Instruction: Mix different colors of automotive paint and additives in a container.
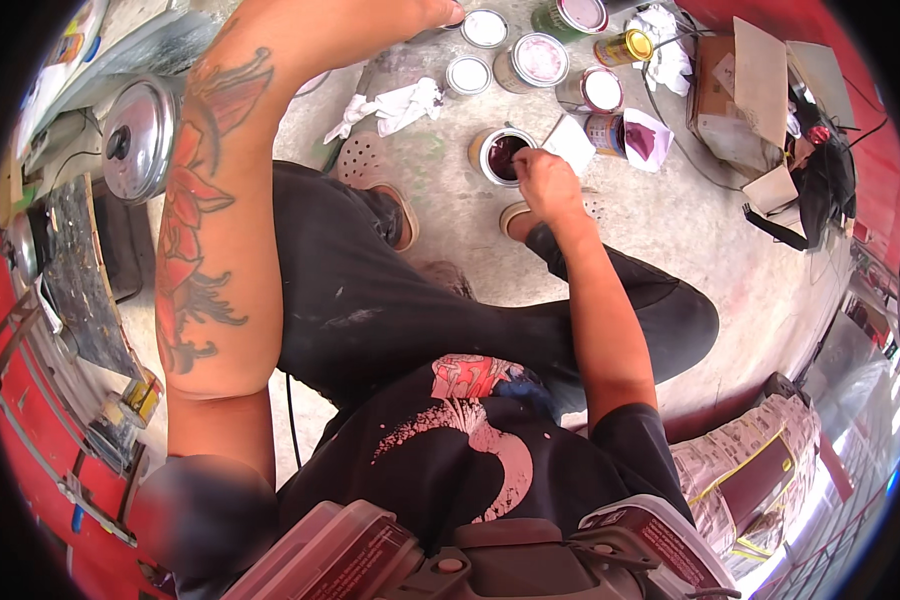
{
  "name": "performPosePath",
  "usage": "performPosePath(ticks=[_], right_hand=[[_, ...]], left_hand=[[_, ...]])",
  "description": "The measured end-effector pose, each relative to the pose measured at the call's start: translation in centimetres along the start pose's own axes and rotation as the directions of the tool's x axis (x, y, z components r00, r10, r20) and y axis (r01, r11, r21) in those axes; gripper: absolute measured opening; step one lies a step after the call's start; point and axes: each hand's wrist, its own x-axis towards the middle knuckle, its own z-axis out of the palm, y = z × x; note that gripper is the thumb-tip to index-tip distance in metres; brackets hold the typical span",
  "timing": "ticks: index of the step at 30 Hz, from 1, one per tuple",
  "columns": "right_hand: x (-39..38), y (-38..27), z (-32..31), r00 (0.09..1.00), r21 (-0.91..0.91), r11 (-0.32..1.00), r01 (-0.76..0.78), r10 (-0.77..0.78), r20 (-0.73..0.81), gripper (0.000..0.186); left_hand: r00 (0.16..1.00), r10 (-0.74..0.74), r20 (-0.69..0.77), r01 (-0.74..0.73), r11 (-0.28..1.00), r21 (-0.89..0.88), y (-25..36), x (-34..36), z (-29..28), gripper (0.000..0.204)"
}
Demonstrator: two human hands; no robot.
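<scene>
While the left arm (330,45) stretches up to the top edge of view, the left hand (436,12) is largely cut off there, near a pale-topped can (485,29); its grip cannot be told. Right hand (551,187) reaches over an open paint can (484,158), fingers drawn together at the rim; cannot tell whether anything is pinched between them. Paint can stands on the floor (440,135) near the right shoe (513,213), dark red inside. White sheet (570,146) just to its right. Yellow can (625,47) farther off. Crumpled white cloth (410,104) lies to the left, cardboard box (760,75) well apart, right.
</scene>
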Motion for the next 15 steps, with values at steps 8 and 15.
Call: performPosePath(ticks=[8, 15], right_hand=[[0.3, 1.1, 0.4, 0.987, -0.052, 0.999, -0.012, 0.004, -0.160, 0.018], [0.0, 0.5, 1.1, 0.994, 0.235, 0.969, -0.081, 0.095, -0.049, 0.019]], left_hand=[[1.000, -0.002, -0.028, 0.004, 0.999, 0.049, 0.3, -0.2, 0.2, 0.075], [0.997, 0.032, -0.070, -0.028, 0.998, 0.055, 0.4, -0.1, 0.3, 0.075]])
